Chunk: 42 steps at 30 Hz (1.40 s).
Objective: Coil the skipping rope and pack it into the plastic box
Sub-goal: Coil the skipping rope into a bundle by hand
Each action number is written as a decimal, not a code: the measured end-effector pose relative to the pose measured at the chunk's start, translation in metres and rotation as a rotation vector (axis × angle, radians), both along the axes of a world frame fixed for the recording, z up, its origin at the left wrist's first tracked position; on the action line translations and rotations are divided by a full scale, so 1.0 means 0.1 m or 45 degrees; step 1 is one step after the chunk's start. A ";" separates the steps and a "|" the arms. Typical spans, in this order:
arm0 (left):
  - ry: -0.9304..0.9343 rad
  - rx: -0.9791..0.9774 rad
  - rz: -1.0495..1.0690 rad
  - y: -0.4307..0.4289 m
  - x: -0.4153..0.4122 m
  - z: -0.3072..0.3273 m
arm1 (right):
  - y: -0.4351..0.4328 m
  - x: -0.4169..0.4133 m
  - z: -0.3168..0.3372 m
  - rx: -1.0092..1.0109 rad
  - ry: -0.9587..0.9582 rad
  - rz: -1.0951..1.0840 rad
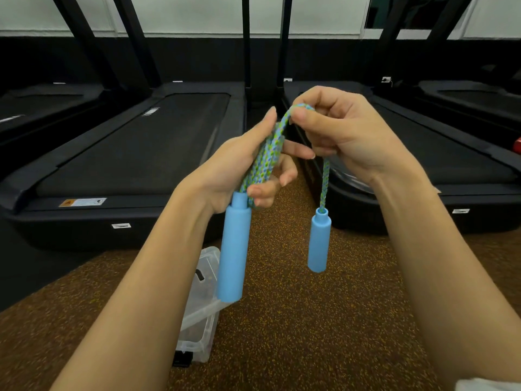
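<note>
Warning sticker [82,202] on treadmill [135,148] seems unreadable; both hands hold rope [265,159].

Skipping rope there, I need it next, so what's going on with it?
A person is coiling the skipping rope. The left hand holds the gathered loops, one blue handle hanging below it. The right hand pinches the last stretch, the other handle dangling. The clear plastic box waits on the floor, rope not yet inside.

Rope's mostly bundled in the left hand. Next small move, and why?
Probably wrap the short free length pinched by the right hand over the blue-green braided rope bundle in the left hand. The second blue cylindrical handle hangs loose; the clear plastic box waits below on the floor.
</note>
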<state>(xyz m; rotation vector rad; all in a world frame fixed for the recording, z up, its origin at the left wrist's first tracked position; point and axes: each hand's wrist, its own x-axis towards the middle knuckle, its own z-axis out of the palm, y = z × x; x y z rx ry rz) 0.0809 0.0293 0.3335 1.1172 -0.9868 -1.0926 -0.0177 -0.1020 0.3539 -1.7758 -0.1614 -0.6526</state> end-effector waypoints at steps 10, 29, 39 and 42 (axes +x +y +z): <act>0.424 -0.228 -0.558 0.02 -0.06 0.07 | 0.10 0.04 -0.01 0.161 0.034 0.101; 0.637 -0.334 -0.463 0.44 0.09 0.32 | 0.54 0.26 -0.12 0.493 0.235 0.585; 0.073 -0.217 0.348 0.99 0.29 0.26 | 0.93 0.51 -0.09 0.461 0.235 0.680; -0.027 -0.367 0.599 1.06 0.35 0.17 | 1.06 0.59 -0.10 0.432 0.220 0.602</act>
